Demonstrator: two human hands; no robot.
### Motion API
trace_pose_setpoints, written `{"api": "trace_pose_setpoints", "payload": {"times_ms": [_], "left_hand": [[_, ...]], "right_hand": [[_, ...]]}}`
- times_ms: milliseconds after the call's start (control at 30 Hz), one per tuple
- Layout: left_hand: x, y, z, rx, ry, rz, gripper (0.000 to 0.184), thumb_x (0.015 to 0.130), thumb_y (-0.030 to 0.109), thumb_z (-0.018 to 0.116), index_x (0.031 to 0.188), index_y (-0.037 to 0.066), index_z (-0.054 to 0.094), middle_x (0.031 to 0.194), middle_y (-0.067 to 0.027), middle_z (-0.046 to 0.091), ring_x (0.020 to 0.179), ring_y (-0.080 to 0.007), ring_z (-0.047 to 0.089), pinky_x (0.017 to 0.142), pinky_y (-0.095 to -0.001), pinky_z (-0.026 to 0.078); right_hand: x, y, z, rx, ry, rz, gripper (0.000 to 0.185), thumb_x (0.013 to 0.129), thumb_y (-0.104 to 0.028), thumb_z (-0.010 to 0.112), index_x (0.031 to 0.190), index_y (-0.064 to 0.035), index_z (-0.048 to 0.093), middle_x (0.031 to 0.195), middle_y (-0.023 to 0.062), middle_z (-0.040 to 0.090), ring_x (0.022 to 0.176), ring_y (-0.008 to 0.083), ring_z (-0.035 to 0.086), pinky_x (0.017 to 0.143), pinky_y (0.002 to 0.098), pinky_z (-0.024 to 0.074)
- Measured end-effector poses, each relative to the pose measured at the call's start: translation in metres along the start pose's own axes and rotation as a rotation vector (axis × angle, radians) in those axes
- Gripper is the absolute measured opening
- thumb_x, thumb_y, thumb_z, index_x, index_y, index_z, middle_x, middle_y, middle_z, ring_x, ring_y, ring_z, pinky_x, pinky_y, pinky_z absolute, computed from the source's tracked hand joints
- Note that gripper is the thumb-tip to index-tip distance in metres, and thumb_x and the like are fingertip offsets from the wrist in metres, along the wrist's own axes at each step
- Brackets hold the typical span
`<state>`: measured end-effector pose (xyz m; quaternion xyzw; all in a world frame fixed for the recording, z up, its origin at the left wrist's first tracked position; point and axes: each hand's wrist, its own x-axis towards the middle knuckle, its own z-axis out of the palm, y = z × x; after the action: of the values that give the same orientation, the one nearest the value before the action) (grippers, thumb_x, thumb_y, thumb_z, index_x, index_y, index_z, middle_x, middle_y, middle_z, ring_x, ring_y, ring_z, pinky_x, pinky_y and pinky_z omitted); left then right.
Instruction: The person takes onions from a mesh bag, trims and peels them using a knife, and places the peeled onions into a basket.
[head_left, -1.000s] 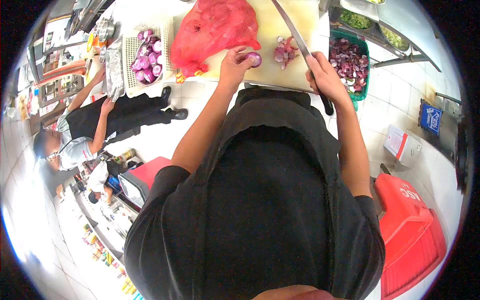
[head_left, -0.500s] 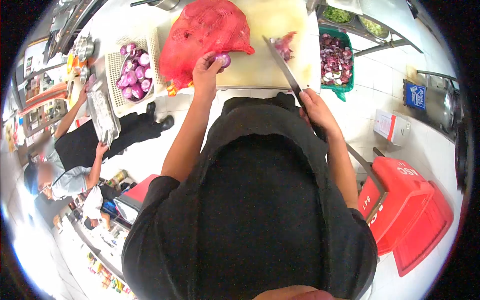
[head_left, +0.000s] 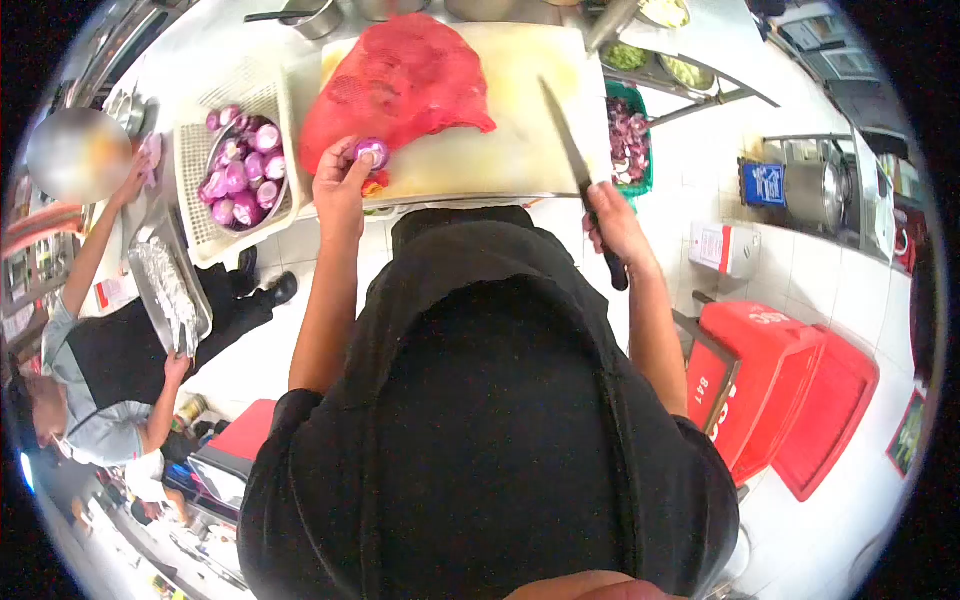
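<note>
In my left hand (head_left: 340, 188) is a peeled red onion (head_left: 372, 152), pinched between thumb and fingers at the near left of the cutting board (head_left: 520, 160). Just beyond it a red mesh sack (head_left: 400, 80) lies on the board. My right hand (head_left: 618, 230) is closed around the black handle of a kitchen knife (head_left: 568, 135) at the board's near right corner. The blade points away from me, over the board and apart from the onion. Left of the sack, a bowl of purple onions (head_left: 242, 170) sits in a cream plastic basket (head_left: 188, 150).
A green crate (head_left: 646, 165) of onion skins stands right of the board. Tubs of chopped greens (head_left: 627, 57) are behind it. On the left, a person (head_left: 110, 350) holds a metal tray (head_left: 172, 300). A red bin (head_left: 750, 375) stands at my right.
The onion skins by the blade have left the board. My view has shifted, and the knife now points over bare board. The onion stays in my left hand.
</note>
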<state>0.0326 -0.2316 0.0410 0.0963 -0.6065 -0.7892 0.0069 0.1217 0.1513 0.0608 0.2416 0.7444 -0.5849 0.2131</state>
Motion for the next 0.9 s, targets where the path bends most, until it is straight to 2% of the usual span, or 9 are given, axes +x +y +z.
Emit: {"api": "trace_pose_setpoints", "payload": {"times_ms": [33, 100, 167, 233, 367, 600, 733, 833, 900], "left_hand": [[-0.004, 0.012, -0.002, -0.037, 0.004, -0.027, 0.032, 0.089, 0.0, 0.066, 0.12, -0.001, 0.057, 0.107, -0.0113, 0.066, 0.092, -0.015, 0.066, 0.078, -0.027, 0.055], [-0.005, 0.03, -0.017, 0.177, 0.116, 0.021, 0.035, 0.088, -0.001, 0.065, 0.122, 0.001, 0.058, 0.107, -0.0079, 0.066, 0.097, -0.0136, 0.063, 0.085, -0.03, 0.053], [-0.001, 0.032, -0.036, 0.182, 0.126, 0.159, 0.036, 0.087, 0.0, 0.068, 0.122, 0.003, 0.061, 0.104, -0.005, 0.065, 0.092, -0.0123, 0.062, 0.083, -0.027, 0.052], [0.005, 0.046, -0.057, -0.009, 0.175, 0.015, 0.033, 0.087, 0.001, 0.068, 0.12, 0.001, 0.061, 0.101, -0.0046, 0.067, 0.088, -0.0125, 0.063, 0.078, -0.0263, 0.053], [0.02, 0.067, -0.094, 0.157, 0.299, 0.282, 0.031, 0.087, -0.002, 0.068, 0.118, 0.002, 0.062, 0.096, -0.0024, 0.066, 0.084, -0.0104, 0.062, 0.074, -0.0245, 0.052], [0.08, 0.087, -0.205, 0.682, 0.514, 0.382, 0.032, 0.084, 0.007, 0.073, 0.113, -0.003, 0.066, 0.096, -0.0084, 0.071, 0.083, -0.0129, 0.065, 0.076, -0.0281, 0.053], [0.105, 0.108, -0.236, 0.818, 0.618, 0.413, 0.033, 0.084, 0.012, 0.073, 0.112, -0.005, 0.066, 0.094, -0.0116, 0.072, 0.085, -0.0164, 0.067, 0.076, -0.0303, 0.054], [0.139, 0.1, -0.277, 0.731, 0.578, 0.437, 0.035, 0.079, 0.014, 0.077, 0.108, -0.003, 0.067, 0.09, -0.0143, 0.071, 0.079, -0.0196, 0.067, 0.075, -0.0324, 0.054], [0.142, 0.096, -0.288, 0.854, 0.547, 0.433, 0.034, 0.08, 0.016, 0.075, 0.109, -0.001, 0.068, 0.092, -0.0155, 0.071, 0.081, -0.0224, 0.067, 0.076, -0.0325, 0.054]], "right_hand": [[-0.011, -0.009, 0.012, -0.013, -0.073, 0.003, 0.036, 0.103, -0.042, 0.043, 0.093, -0.0087, 0.049, 0.062, 0.0039, 0.052, 0.041, 0.013, 0.045, 0.039, 0.029, 0.0386], [-0.002, 0.008, 0.026, -0.061, 0.036, 0.066, 0.038, 0.102, -0.046, 0.043, 0.09, -0.0108, 0.049, 0.06, 0.0012, 0.049, 0.041, 0.0109, 0.042, 0.039, 0.0279, 0.0367], [0.02, 0.029, 0.015, 0.079, 0.028, 0.035, 0.039, 0.102, -0.049, 0.041, 0.087, -0.0135, 0.047, 0.057, -0.0011, 0.044, 0.042, 0.0102, 0.041, 0.038, 0.0276, 0.0364], [0.031, 0.042, 0.013, 0.259, 0.213, 0.074, 0.036, 0.103, -0.046, 0.039, 0.093, -0.0122, 0.044, 0.059, 0.0011, 0.046, 0.042, 0.0118, 0.042, 0.037, 0.028, 0.037], [0.025, 0.025, 0.008, 0.166, 0.172, -0.054, 0.034, 0.104, -0.043, 0.039, 0.099, -0.0096, 0.044, 0.064, 0.0047, 0.05, 0.042, 0.0132, 0.046, 0.037, 0.0282, 0.0404], [0.03, 0.016, 0.049, 0.067, 0.17, -0.038, 0.034, 0.104, -0.038, 0.043, 0.099, -0.005, 0.046, 0.064, 0.0056, 0.051, 0.04, 0.0133, 0.046, 0.035, 0.0281, 0.0404], [0.036, 0.024, 0.048, 0.036, 0.171, -0.055, 0.032, 0.104, -0.037, 0.045, 0.098, -0.005, 0.047, 0.063, 0.0049, 0.05, 0.04, 0.0128, 0.045, 0.034, 0.0279, 0.0395], [0.034, 0.022, 0.05, 0.038, 0.18, -0.056, 0.032, 0.104, -0.037, 0.046, 0.096, -0.0056, 0.047, 0.062, 0.0043, 0.049, 0.039, 0.0125, 0.045, 0.034, 0.0277, 0.039], [0.034, 0.023, 0.053, 0.049, 0.189, -0.055, 0.032, 0.104, -0.037, 0.046, 0.096, -0.006, 0.047, 0.061, 0.0038, 0.049, 0.038, 0.0124, 0.044, 0.034, 0.0276, 0.0387]]}}
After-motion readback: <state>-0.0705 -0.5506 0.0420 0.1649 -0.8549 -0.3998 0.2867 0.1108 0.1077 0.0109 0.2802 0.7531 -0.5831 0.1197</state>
